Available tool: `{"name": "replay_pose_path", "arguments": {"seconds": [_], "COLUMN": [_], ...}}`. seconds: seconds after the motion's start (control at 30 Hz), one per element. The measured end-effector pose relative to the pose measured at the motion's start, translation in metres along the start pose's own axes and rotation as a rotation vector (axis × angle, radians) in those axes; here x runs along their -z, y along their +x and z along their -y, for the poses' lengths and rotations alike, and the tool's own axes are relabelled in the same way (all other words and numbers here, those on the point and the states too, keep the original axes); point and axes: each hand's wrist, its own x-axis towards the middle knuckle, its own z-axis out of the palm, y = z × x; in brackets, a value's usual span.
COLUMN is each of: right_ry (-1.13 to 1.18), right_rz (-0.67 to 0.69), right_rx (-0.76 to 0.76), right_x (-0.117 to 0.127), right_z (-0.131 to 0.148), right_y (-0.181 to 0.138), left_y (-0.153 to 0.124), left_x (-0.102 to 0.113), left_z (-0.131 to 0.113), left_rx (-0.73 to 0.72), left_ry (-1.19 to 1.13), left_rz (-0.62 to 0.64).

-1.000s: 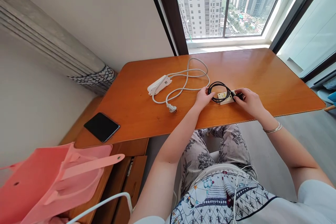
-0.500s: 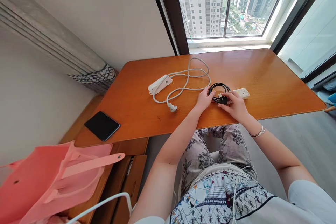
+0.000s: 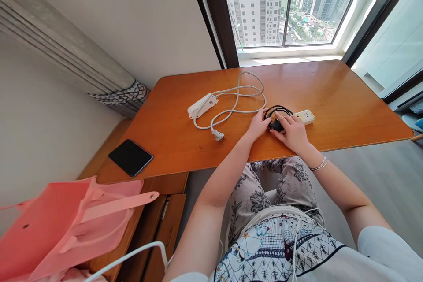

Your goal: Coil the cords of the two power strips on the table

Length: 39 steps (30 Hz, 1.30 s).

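Observation:
My left hand [image 3: 258,125] is closed on the left side of a coiled black cable [image 3: 278,107], fingers and thumb pinching it. The fingers of my right hand [image 3: 292,133] are closed around the black plug [image 3: 276,125] of that cable, partly covering it. Just behind my right hand, a white power strip [image 3: 306,117] lies on the table, its left part hidden by the hand and the coil. To the left rests a second white power strip [image 3: 202,105] with a looped white cord [image 3: 236,105] ending in a white plug [image 3: 217,135].
The orange-brown wooden table [image 3: 175,141] stands before a window [image 3: 264,9]. A black tablet or phone [image 3: 131,157] lies near its left front corner. An open pink bag [image 3: 66,224] sits at lower left, beside a drawer unit [image 3: 165,229] and a white tube [image 3: 132,253].
My right hand has shifted slightly left with the black plug, closer to my left hand. The black coil now looks flatter and tilted. Both power strips stay where they were.

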Motion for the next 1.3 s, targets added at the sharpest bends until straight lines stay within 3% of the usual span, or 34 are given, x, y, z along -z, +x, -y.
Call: {"name": "replay_pose_path", "arguments": {"seconds": [0.3,0.87,1.0,1.3], "right_ry": [0.258,0.411,0.411,0.361], "right_rz": [-0.143,-0.118,-0.117,-0.063], "right_rx": [0.054,-0.022,-0.053,-0.042], "right_x": [-0.002,0.006,0.008,0.009], "right_z": [-0.012,-0.034,-0.034,-0.041], "right_y": [-0.014,-0.015,-0.017,-0.017], "left_y": [-0.002,-0.006,-0.008,-0.009], "left_x": [-0.001,0.002,0.005,0.017], "left_z": [-0.005,-0.011,-0.015,-0.027], "left_rx": [0.019,0.118,0.137,0.334], "left_ry": [0.052,-0.026,-0.120,-0.302], "left_rz": [0.029,-0.040,-0.003,0.095]}}
